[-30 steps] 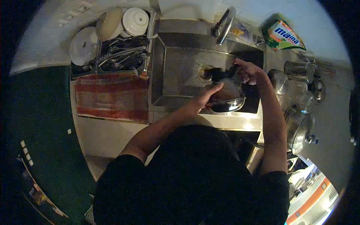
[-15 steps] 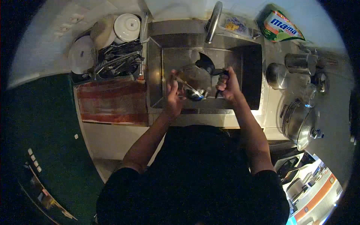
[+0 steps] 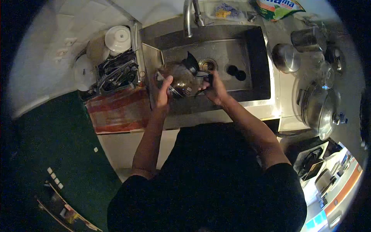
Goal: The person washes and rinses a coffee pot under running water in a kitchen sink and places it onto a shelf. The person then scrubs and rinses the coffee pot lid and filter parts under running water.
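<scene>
A glass pot (image 3: 180,79) with a black spout collar and black handle is tilted on its side over the left part of the metal sink (image 3: 261,58). My right hand (image 3: 216,89) is wrapped round its black handle. Against the base of the glass, on the left, rests my left hand (image 3: 164,92), thumb on the pot and the other fingers mostly hidden. In the sink basin, right of the drain (image 3: 208,65), lie black round pieces (image 3: 236,72).
A curved faucet (image 3: 188,19) rises behind the sink. At the left are a dish rack with cutlery (image 3: 118,73), a white bowl (image 3: 118,38) and a red striped cloth (image 3: 116,110). Metal pots (image 3: 286,58) and a large lidded pot (image 3: 320,110) stand at the right.
The pot and both hands have moved left, and the pot has turned on its side. The view has shifted, and black pieces in the basin now show.
</scene>
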The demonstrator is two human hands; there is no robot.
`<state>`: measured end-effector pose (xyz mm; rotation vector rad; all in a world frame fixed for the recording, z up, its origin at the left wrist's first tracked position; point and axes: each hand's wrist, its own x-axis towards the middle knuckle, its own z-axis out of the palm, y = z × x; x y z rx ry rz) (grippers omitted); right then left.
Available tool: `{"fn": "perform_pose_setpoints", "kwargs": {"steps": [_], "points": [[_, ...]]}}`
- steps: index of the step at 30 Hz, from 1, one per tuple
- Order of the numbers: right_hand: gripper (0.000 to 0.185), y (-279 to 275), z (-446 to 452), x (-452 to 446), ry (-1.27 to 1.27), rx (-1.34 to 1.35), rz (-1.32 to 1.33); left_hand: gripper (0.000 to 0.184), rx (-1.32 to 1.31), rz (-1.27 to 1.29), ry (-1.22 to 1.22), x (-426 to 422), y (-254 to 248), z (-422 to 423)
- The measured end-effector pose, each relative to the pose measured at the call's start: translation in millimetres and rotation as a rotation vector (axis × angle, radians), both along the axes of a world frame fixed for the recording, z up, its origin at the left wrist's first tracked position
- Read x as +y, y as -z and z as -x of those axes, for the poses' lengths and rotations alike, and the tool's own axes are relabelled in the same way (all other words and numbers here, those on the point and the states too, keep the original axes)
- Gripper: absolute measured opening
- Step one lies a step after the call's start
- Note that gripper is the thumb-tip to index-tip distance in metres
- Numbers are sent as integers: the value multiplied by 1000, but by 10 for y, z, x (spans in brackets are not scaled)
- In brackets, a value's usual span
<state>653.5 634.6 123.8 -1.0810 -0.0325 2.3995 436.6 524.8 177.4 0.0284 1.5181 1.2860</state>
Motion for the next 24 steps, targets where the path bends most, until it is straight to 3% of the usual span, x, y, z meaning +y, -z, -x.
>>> {"fn": "perform_pose_setpoints", "kwargs": {"steps": [2,5,9,12,15,24], "points": [[45,54,25,-42,-63,11,-17,93,210,-91,34,97,-254,-83],[49,66,35,-88,-140,21,-30,97,328,-106,93,233,-590,-110],[48,29,48,-55,-199,-71,-20,98,555,-61,176,241,-496,27],[49,156,33,-133,-167,4,-45,84,534,-77,165,262,-528,2],[45,50,26,-102,-206,-5,-6,97,545,20,205,301,-713,-55],[42,-22,68,-95,-267,28,-15,97,542,9,182,422,-1061,-178]]}}
